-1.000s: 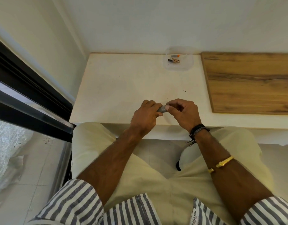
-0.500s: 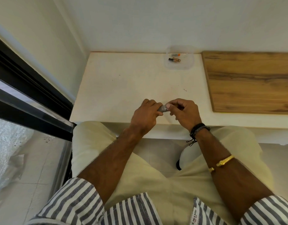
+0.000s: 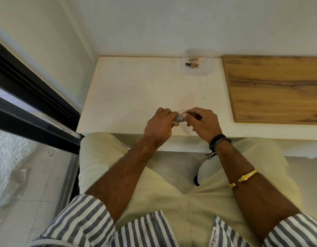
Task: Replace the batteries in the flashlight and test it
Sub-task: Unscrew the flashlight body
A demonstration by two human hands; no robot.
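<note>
My left hand is curled tight round the flashlight, with only its grey end showing. My right hand pinches that end between thumb and bent fingers. I judge it best to lock the body in my left and turn only with my right, low over the table. Two batteries lie in the clear tub, well apart.
</note>
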